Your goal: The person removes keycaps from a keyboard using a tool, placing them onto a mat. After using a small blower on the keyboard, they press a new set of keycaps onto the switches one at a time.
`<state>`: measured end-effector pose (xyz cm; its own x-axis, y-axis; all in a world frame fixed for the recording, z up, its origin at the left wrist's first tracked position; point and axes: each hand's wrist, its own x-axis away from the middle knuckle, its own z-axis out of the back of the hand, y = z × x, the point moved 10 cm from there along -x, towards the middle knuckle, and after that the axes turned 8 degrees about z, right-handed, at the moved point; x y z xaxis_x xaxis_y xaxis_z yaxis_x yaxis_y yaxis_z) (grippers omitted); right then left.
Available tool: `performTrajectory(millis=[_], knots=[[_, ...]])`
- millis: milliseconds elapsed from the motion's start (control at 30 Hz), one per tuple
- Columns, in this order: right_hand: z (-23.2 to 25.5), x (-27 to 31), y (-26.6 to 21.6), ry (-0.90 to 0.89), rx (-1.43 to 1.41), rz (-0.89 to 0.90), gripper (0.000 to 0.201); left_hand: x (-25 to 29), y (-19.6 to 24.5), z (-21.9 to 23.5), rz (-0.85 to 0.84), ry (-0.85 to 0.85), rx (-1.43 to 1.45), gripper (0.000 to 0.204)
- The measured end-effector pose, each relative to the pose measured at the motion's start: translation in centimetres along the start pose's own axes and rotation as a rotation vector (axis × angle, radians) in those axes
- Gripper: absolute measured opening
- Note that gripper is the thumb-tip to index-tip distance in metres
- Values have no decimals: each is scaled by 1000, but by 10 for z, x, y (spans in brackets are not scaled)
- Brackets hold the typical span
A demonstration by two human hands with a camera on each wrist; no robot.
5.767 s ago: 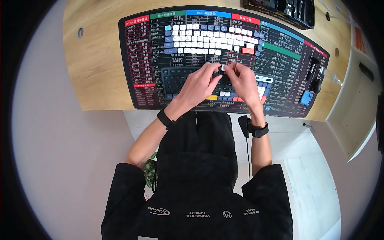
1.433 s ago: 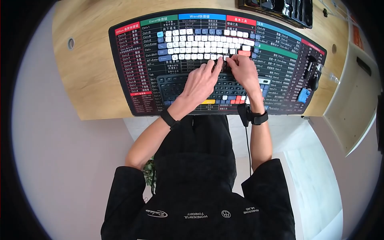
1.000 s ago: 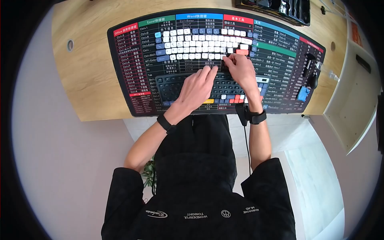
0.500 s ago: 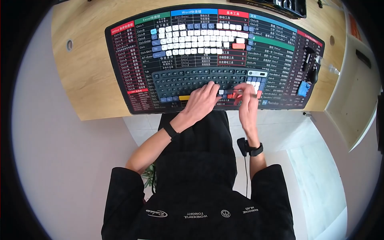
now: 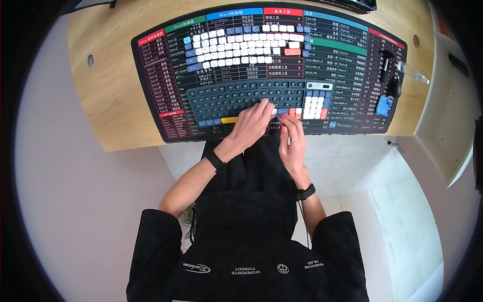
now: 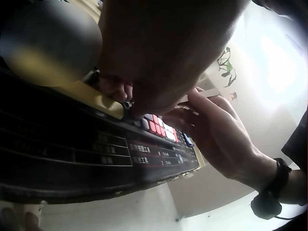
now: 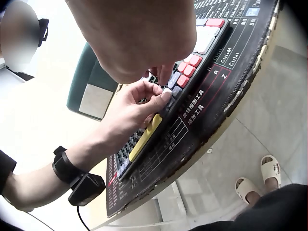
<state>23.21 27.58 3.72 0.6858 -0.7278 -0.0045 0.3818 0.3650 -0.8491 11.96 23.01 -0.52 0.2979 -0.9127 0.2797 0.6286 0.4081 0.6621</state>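
Note:
A dark keyboard (image 5: 229,95) lies across the mat, most of its main section without keycaps. Fingertips of my left hand (image 5: 253,122) touch its lower rows beside a white keycap; in the right wrist view, thumb and index of this hand (image 7: 134,103) come close together there. My right hand (image 5: 293,141) is at the keyboard's near edge, index finger toward the lower row. It holds a small pale strip (image 6: 208,93) between its fingers, seen in the left wrist view. Loose white and blue keycaps (image 5: 241,45) lie in rows behind the keyboard.
The printed mat (image 5: 347,90) spans the wooden desk (image 5: 98,95). At its right are a blue item (image 5: 384,105), black tools (image 5: 395,89) and a clear item (image 5: 408,70). A dark box stands at the back right; an open shelf (image 5: 445,136) is beyond the desk's right end.
Both hands have come down from the loose keycap rows to the keyboard's near edge. My right hand has since moved left, next to the left hand. The view has shifted slightly.

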Motion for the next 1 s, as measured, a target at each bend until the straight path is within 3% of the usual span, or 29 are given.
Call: performTrajectory(millis=[133, 200, 367, 533, 767, 833, 900, 967, 1000], knots=[[-1, 1, 23, 47, -147, -106, 17, 0, 0, -1, -25, 4, 5, 21], [0, 7, 46, 158, -445, -324, 28, 1, 1, 0, -46, 13, 9, 21], [0, 5, 61, 167, -555, -386, 41, -2, 4, -4, -76, -37, -6, 22], [-7, 13, 83, 209, -764, -585, 46, -1, 4, -1, -96, -57, -4, 19], [20, -25, 63, 145, -666, -477, 38, -8, 0, 19, 12, -57, 266, 15], [16, -46, 50, -90, -415, -467, 33, -17, -4, 31, 89, -47, 367, 14], [14, -69, 37, -122, -347, -387, 26, -26, -9, 40, 166, -35, 469, 13], [2, -90, 16, -317, -121, -179, 22, -36, -16, 49, 226, 8, 624, 12], [-3, -95, 18, -368, -114, -219, 21, -42, -18, 50, 218, 0, 643, 14]])
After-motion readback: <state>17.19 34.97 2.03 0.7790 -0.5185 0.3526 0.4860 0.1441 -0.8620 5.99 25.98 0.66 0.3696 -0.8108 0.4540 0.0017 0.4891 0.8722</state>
